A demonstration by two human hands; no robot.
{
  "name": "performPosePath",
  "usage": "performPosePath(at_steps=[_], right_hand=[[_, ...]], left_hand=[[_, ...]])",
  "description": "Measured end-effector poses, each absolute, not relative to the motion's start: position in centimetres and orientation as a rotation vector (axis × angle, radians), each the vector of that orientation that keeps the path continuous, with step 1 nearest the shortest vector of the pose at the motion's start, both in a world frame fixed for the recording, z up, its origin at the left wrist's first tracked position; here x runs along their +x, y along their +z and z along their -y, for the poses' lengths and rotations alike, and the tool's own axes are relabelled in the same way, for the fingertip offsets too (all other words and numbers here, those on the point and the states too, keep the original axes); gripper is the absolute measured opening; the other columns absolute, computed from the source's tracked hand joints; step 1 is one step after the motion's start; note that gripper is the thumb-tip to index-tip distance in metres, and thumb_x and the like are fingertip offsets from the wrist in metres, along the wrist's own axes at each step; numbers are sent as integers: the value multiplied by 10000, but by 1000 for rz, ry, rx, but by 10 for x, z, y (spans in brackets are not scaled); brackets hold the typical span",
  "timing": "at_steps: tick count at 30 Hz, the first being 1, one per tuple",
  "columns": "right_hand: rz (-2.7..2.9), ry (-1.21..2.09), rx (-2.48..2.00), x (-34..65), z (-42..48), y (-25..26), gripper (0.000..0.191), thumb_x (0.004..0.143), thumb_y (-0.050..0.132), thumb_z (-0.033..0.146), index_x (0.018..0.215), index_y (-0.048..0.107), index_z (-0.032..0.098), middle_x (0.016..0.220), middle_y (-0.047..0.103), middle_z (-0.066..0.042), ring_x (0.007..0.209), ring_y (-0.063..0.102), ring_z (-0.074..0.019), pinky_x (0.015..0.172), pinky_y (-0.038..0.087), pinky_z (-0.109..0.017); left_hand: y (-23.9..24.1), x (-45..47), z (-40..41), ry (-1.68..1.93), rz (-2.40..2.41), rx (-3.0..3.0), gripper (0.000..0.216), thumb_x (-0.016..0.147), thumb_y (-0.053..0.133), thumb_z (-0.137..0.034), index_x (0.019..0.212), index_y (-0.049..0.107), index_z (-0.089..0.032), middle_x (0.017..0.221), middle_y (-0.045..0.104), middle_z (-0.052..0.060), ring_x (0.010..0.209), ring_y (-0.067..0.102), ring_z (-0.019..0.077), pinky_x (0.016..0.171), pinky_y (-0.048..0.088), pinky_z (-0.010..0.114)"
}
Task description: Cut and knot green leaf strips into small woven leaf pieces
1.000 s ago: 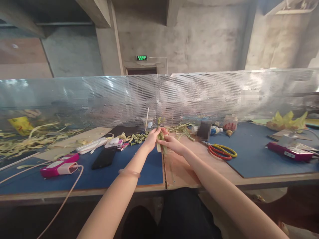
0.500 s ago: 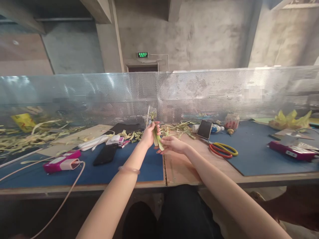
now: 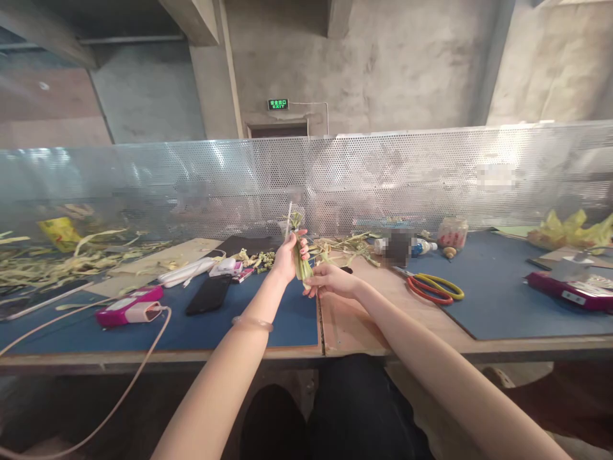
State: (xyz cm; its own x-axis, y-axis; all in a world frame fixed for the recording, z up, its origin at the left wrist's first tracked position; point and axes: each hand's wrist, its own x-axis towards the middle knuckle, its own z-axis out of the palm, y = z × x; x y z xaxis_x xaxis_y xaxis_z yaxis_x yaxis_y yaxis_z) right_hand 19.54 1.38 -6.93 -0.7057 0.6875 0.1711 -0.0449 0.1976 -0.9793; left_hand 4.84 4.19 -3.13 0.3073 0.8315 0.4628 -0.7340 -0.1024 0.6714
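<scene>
My left hand point(image 3: 287, 260) is closed around a bundle of pale green leaf strips point(image 3: 302, 263), held upright above the table's front half. The frayed, darker top of the bundle pokes out above the fingers. With its fingers pinched together, my right hand point(image 3: 331, 280) grips the strips at their lower end. A thin white stick point(image 3: 289, 217) stands just behind my left hand; I cannot tell whether it is held. Beyond the hands, loose leaf strips point(image 3: 352, 246) lie scattered on the table.
Scissors with red and yellow handles point(image 3: 433, 289) lie to the right, near a jar point(image 3: 453, 234) and a bottle point(image 3: 424, 248). On the left are a black phone point(image 3: 209, 295), a magenta box point(image 3: 125, 308) with a cable, and a leaf pile point(image 3: 57, 265). A perforated metal screen point(image 3: 230, 185) runs behind.
My right hand's fingers have drawn in at the bundle's lower end, and the strips there look gathered closer. The whole view has shifted slightly; my left hand keeps its hold.
</scene>
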Motion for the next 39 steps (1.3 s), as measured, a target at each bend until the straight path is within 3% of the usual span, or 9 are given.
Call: performPosePath(at_steps=[9,14,19,24,33,39], right_hand=[[1731,1546,-699,197,-15,-70,284,644,739,266,817,557,134,700,659,-40,514,574,-79,389,399,-145],[1588,1514,-807,198,-16,-69,394,630,749,263,908,492,155,686,662,-53,434,535,-84,316,323,-150],[1444,1504,-796,203,-15,-65,277,641,721,225,781,492,161,603,601,-9,422,492,-68,315,293,-147],[1291,1473,-626,214,-17,-58,212,692,655,267,834,524,181,594,521,33,404,386,-44,314,223,-160],[1192,1402,-381,226,-16,-48,238,708,548,309,937,544,244,584,436,29,502,389,-113,393,259,-219],[1257,1394,-325,228,-17,-51,208,654,503,253,850,566,232,556,386,17,517,361,-130,417,255,-224]], left_hand=[[-35,52,-48,1392,-177,1045,261,861,464,-333,993,605,-158,801,608,57,508,479,71,409,366,182],[-33,51,-49,1453,-209,1038,287,875,427,-354,993,608,-164,793,620,57,530,499,83,432,380,193],[-34,49,-54,1526,-269,1020,251,857,470,-344,976,611,-174,766,618,36,543,518,85,458,398,197],[-36,48,-58,1580,-349,1022,242,867,455,-334,946,614,-170,757,621,31,557,536,86,444,381,182],[-41,51,-57,1518,-446,1150,227,851,484,-322,906,625,-153,741,600,40,475,497,70,379,326,172],[-41,53,-54,1508,-506,1237,226,802,554,-352,880,632,-155,716,568,21,448,466,51,345,284,153]])
